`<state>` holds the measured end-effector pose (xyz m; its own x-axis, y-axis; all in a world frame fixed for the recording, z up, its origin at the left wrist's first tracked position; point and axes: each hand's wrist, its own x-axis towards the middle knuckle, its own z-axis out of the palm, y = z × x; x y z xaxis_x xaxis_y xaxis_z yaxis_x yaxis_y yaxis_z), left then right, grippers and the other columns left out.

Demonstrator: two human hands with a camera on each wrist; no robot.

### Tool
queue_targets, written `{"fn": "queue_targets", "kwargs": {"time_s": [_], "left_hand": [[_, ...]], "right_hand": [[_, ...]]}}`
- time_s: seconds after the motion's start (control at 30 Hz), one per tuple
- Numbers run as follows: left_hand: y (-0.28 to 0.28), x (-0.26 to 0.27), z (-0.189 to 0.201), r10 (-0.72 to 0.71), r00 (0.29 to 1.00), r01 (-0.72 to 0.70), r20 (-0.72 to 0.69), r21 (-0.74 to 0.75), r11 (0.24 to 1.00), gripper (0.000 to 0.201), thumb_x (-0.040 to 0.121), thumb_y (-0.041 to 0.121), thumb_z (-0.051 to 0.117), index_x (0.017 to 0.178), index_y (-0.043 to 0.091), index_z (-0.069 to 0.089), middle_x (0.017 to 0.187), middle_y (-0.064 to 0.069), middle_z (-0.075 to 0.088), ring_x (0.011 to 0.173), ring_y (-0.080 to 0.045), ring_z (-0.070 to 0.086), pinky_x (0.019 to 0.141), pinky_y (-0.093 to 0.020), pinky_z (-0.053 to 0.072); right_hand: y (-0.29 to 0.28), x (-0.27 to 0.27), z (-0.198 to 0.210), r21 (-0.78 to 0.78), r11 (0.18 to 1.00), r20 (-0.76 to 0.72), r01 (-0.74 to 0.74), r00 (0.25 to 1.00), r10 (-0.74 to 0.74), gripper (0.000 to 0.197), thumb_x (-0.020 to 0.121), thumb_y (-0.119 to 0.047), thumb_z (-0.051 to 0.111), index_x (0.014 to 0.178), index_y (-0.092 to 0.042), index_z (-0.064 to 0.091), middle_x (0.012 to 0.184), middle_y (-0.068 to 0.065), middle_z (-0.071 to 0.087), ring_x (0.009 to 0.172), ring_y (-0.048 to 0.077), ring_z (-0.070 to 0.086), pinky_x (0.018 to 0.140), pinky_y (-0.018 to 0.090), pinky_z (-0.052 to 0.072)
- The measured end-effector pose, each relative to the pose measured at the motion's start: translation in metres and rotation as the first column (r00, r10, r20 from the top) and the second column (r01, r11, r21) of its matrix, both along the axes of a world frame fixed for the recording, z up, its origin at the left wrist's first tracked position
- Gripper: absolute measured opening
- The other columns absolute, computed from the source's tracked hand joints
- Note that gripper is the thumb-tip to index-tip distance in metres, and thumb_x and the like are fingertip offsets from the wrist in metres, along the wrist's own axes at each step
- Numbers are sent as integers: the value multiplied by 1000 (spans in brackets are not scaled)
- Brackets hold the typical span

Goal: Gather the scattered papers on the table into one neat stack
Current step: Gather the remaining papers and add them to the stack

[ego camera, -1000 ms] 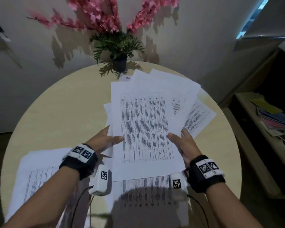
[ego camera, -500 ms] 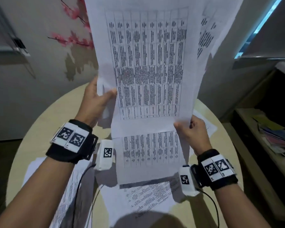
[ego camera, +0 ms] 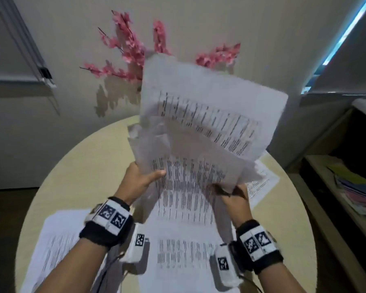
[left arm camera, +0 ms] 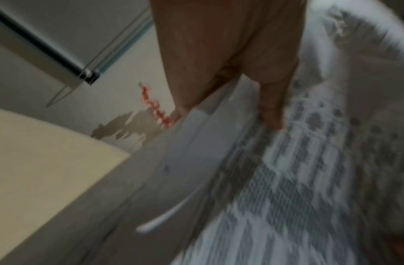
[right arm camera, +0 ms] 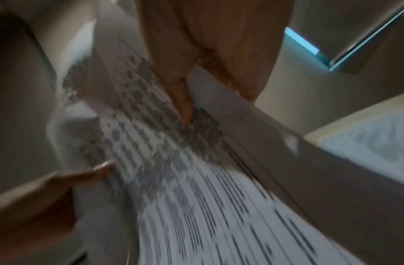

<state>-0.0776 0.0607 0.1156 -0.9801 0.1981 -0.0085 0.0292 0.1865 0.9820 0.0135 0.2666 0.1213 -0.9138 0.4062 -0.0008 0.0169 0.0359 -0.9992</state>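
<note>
I hold a bundle of printed papers (ego camera: 199, 127) up over the round table (ego camera: 82, 166), its sheets fanned and blurred. My left hand (ego camera: 142, 178) pinches the bundle's left edge, thumb on the printed face. My right hand (ego camera: 235, 197) grips the lower right corner, thumb on the front. The left wrist view shows my thumb on the held papers (left arm camera: 287, 161); the right wrist view shows thumb and fingers clamping the held papers (right arm camera: 173, 161). More sheets lie flat: one paper (ego camera: 57, 240) at the near left, one paper (ego camera: 260, 182) at the right, another paper (ego camera: 182, 261) at the near middle.
A pink flower plant (ego camera: 133, 51) stands at the table's far edge, mostly hidden behind the lifted papers. A wooden shelf (ego camera: 347, 197) with coloured folders is to the right. Walls close in behind the table.
Both hands took the papers off the table and raised them upright. Now the bundle has dropped lower and tilted right, its sheets shifting and blurred.
</note>
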Motion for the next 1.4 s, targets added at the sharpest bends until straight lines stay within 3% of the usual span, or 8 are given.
{"fn": "queue_targets", "kwargs": {"time_s": [0.17,0.43,0.6,0.73,0.83,1.0,1.17,1.4], "left_hand": [[11,2,20,136,976,-130,-170,49,990,28,77,8,72,104,1,67,81,-4,68,61,13,61,66,-7,50],[33,3,101,157,834,-71,-529,178,981,27,89,26,56,86,0,50,86,-34,63,80,-23,53,75,-58,49],[26,-9,81,165,918,-68,-362,265,962,11,79,27,66,89,24,70,85,19,70,87,-6,64,83,-27,52],[18,-27,40,90,983,-49,-162,240,970,79,59,36,82,127,9,50,118,-1,65,107,-6,63,78,-13,53],[22,-38,36,156,980,-113,-125,298,948,49,70,14,76,115,7,57,102,5,70,94,-2,65,74,-15,54],[28,-36,87,271,877,-133,-396,341,931,19,84,5,64,99,16,63,93,16,70,81,8,65,81,-15,53],[10,-44,68,195,938,-107,-287,297,949,47,63,47,78,96,27,52,103,4,67,97,-8,63,88,-28,52],[32,-33,17,192,967,-173,-164,123,977,33,88,6,58,120,1,55,106,-3,65,104,-21,62,89,-26,51]], "right_hand": [[-10,-10,11,-78,988,-19,131,991,-133,12,83,5,61,86,-6,63,64,-19,67,69,-4,66,66,17,57],[-3,-34,54,149,897,-292,417,885,-362,41,81,-16,70,45,-11,52,53,1,56,52,-11,45,58,5,37],[-4,-26,40,196,920,-199,341,932,-303,36,73,-29,75,76,5,63,72,16,66,57,9,56,55,15,44],[-6,-30,19,83,975,-20,205,979,-204,40,69,-32,77,98,-9,63,87,6,67,87,20,65,84,28,52],[-6,-42,22,95,977,-48,190,981,-186,14,83,-17,68,86,-28,59,86,-6,64,82,7,62,70,-1,44],[2,-51,65,140,931,-260,338,920,-295,42,84,-9,65,55,-24,38,49,-12,43,41,-4,42,47,4,33],[11,-39,50,12,969,-213,247,947,-239,40,84,-8,65,116,-18,44,121,11,55,114,20,55,100,33,44],[-21,-44,14,87,974,43,209,976,-213,59,93,-4,42,146,-10,17,153,9,28,140,24,29,116,47,26]]}}
